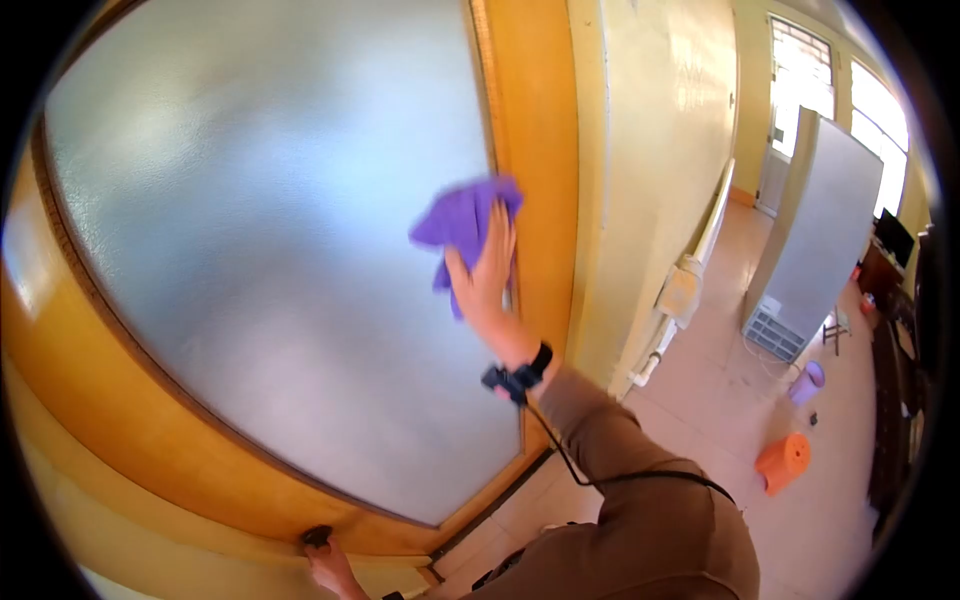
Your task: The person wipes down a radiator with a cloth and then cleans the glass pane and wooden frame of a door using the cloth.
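A purple cloth [462, 225] lies bunched against the frosted glass panel [270, 250], at its right edge by the wooden frame. My right hand [488, 275] presses on the cloth with its fingers stretched up over it and holds it to the glass. A black wrist device with a cable sits on that wrist. Low in the view, my left hand [331, 567] grips a dark door knob [317, 536] on the bottom part of the orange-brown wooden door frame [540, 160]. Part of the left hand's fingers is hidden behind the knob.
A yellow wall [650, 110] with a pipe [655, 350] runs along the right. Farther off stand a tall grey refrigerator [825, 220], a purple bin [807, 382] and an orange stool [783, 462] on the tiled floor [700, 420]. Bright windows are behind.
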Tool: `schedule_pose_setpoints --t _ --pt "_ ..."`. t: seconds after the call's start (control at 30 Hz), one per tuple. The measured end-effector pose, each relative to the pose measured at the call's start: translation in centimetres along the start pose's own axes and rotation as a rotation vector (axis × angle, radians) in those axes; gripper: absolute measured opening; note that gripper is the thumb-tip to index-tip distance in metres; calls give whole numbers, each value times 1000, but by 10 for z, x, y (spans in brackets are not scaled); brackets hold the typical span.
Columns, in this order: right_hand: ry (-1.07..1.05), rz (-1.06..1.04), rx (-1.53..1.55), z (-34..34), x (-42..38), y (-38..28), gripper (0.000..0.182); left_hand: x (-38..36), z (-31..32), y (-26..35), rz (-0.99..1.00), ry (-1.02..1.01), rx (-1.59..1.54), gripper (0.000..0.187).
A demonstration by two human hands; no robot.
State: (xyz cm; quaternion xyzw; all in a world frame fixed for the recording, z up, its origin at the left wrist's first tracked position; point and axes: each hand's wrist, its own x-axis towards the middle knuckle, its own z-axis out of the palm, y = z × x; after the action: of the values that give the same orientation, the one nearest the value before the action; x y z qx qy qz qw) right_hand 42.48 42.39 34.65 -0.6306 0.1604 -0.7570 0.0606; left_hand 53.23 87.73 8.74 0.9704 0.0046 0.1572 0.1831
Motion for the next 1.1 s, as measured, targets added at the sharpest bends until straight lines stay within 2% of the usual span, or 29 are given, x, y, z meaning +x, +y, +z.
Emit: schedule_pose_setpoints --t 0.1,0.17,0.27,0.4,0.5,0.57,0.6,0.7,0.83,0.87,0.97,1.0,1.03,1.1 --pt "87 -231 11 25 104 -18 62 2 7 -8 12 -9 -29 47" --pt "195 -291 25 42 156 -29 61 3 2 -1 -21 -100 21 44" --pt "230 -270 36 50 185 -36 60 1 4 0 -20 -34 17 42" --pt "161 -275 48 36 136 -34 62 -2 0 5 -21 33 -28 41" --pt "-5 -231 34 17 53 -13 66 0 4 2 -6 44 -70 39" --pt "-104 -230 -1 2 -1 3 66 0 5 -1 -51 -33 -19 44" --pt "-162 -237 -20 -5 -9 3 66 -2 6 -2 -60 -31 -22 44" --pt "-158 -291 58 -7 2 9 64 -4 4 -1 15 61 -22 42" --pt "-74 -415 67 12 99 -5 65 -3 11 -1 1 86 -17 38" --pt "-37 -387 73 20 131 -16 65 -2 12 -6 1 69 -25 39" --pt "182 -481 66 50 235 -43 56 -3 -10 9 -11 -4 85 43" --pt "234 -442 44 62 264 -46 53 -3 -10 8 -16 -3 77 43" --pt "202 -393 70 62 283 -61 53 -3 -7 7 -1 13 69 46" --pt "158 -194 6 66 303 -85 60 -1 0 0 21 28 56 49"
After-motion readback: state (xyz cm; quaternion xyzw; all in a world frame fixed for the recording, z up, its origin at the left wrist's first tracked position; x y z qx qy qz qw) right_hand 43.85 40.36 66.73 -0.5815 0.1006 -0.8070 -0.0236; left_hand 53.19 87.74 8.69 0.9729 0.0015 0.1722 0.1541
